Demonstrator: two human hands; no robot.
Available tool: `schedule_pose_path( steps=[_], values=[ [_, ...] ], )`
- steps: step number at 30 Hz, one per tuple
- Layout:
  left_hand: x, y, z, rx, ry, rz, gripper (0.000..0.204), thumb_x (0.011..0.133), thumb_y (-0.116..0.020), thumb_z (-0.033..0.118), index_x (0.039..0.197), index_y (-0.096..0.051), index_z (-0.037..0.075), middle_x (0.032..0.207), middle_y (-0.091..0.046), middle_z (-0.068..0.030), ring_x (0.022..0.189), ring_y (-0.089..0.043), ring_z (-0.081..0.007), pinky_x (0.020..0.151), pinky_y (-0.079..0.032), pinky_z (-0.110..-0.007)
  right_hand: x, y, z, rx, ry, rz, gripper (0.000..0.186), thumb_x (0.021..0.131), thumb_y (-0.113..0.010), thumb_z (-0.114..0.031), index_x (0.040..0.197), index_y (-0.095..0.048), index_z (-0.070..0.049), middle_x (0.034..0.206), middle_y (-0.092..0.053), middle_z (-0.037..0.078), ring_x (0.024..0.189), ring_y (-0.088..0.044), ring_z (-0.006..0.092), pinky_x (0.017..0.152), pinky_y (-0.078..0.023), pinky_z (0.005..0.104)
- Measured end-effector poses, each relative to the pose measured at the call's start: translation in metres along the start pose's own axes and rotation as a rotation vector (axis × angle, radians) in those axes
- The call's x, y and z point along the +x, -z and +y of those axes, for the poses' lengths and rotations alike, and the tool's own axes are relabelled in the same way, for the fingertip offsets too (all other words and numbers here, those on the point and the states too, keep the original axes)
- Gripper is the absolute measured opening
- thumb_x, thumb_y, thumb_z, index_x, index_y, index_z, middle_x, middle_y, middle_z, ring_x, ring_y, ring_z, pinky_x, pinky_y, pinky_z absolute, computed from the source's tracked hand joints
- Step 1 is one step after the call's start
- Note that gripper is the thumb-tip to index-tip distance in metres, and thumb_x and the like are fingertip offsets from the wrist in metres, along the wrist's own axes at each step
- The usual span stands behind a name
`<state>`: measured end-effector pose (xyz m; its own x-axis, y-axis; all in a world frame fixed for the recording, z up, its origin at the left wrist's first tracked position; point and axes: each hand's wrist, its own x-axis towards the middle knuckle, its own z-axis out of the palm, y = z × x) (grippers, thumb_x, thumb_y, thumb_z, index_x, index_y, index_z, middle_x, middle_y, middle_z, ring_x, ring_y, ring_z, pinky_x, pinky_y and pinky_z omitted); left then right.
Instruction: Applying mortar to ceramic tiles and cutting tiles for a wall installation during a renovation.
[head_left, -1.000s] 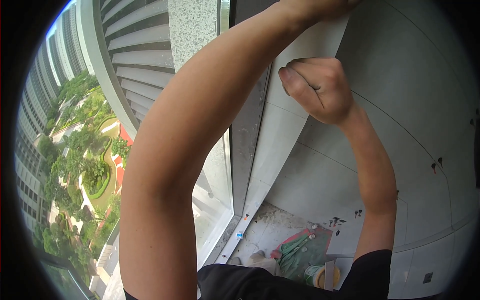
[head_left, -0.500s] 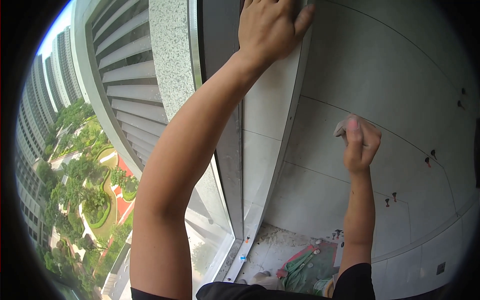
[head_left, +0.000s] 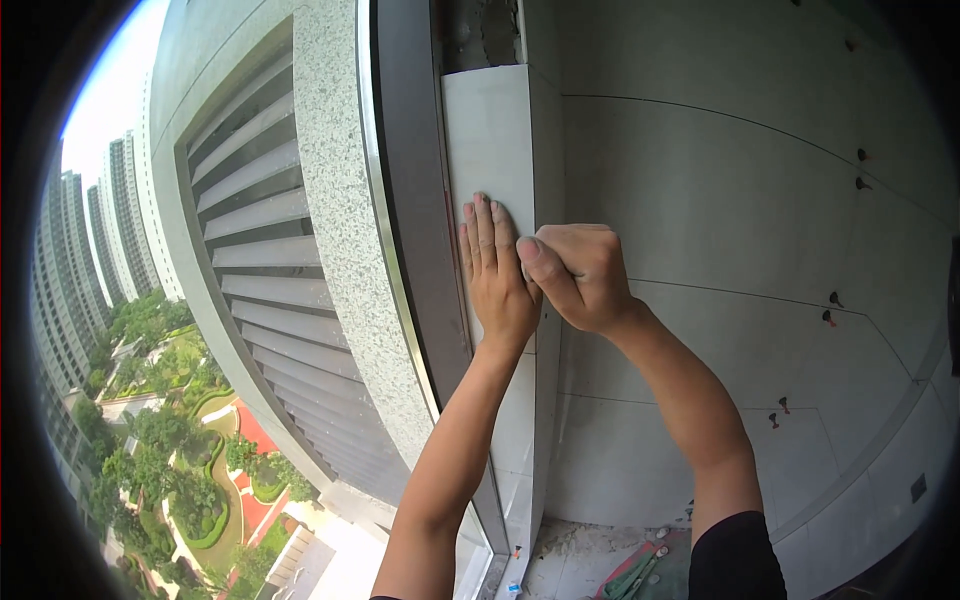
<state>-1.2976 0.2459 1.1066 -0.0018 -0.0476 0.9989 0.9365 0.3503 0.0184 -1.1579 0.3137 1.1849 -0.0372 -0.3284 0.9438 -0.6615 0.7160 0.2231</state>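
Observation:
My left hand lies flat against a narrow pale wall tile, fingers together and pointing up. The tile's upper edge ends below a rough dark gap. Right beside it, my right hand is closed in a fist at the tile's right-hand corner, thumb folded over the fingers. What the fist holds, if anything, is hidden. Grey dust coats the fingertips of the left hand.
A dark window frame runs along the tile's left side, with a high drop outside to gardens. Large grey tiles cover the right wall, with several small clips in their joints. Green cloth lies on the floor below.
My left hand has come down from higher on the tile strip. My right fist has moved left from in front of the wall to beside it. The view has tilted upward.

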Motion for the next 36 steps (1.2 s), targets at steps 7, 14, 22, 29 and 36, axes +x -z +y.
schedule_pose_path(
  steps=[7,14,22,29,36],
  values=[
    [-0.004,0.001,-0.007,0.018,0.039,-0.045,0.067,0.116,-0.06,0.034,0.166,-0.047,-0.008,0.179,-0.04,-0.0293,0.169,-0.034,-0.0468,0.14,-0.025,-0.059,0.089,-0.062,0.029,-0.047,0.088,-0.021,0.062,0.118,-0.06,-0.036,0.065,-0.057,-0.003,0.056,-0.048,0.012,0.048,-0.05,0.0301,0.05,-0.04,0.0424],
    [0.012,0.004,0.0,0.009,0.049,0.001,0.073,0.115,-0.062,0.035,0.171,-0.042,-0.007,0.181,-0.037,-0.0289,0.171,-0.032,-0.0467,0.139,-0.027,-0.057,0.152,-0.076,0.029,0.118,0.084,0.091,0.064,0.118,-0.054,-0.037,0.065,-0.056,0.0,0.054,-0.049,0.013,0.048,-0.05,0.0288,0.053,-0.041,0.044],
    [0.006,-0.001,-0.006,0.033,0.037,-0.015,0.076,0.117,-0.058,0.038,0.173,-0.037,-0.008,0.183,-0.034,-0.0306,0.171,-0.03,-0.0486,0.139,-0.025,-0.058,0.144,-0.093,0.062,-0.08,0.08,0.118,0.065,0.119,-0.051,-0.04,0.067,-0.061,-0.002,0.055,-0.057,0.011,0.051,-0.058,0.0296,0.055,-0.045,0.0447],
    [0.008,0.0,-0.006,0.008,0.023,-0.011,0.077,0.118,-0.057,0.039,0.175,-0.035,-0.007,0.183,-0.032,-0.031,0.172,-0.028,-0.0494,0.139,-0.024,-0.06,0.158,-0.093,0.071,-0.099,-0.064,0.172,0.06,0.114,-0.054,-0.036,0.066,-0.062,-0.001,0.06,-0.06,0.022,0.057,-0.065,0.0437,0.059,-0.052,0.053],
    [0.005,-0.008,0.001,0.009,0.037,-0.008,0.077,0.117,-0.058,0.037,0.176,-0.034,-0.006,0.184,-0.031,-0.0304,0.172,-0.027,-0.0488,0.139,-0.023,-0.059,0.161,-0.091,0.078,-0.062,-0.082,0.132,0.058,0.113,-0.054,-0.036,0.068,-0.064,0.0,0.062,-0.063,0.023,0.059,-0.066,0.0451,0.062,-0.054,0.0543]
  ],
)
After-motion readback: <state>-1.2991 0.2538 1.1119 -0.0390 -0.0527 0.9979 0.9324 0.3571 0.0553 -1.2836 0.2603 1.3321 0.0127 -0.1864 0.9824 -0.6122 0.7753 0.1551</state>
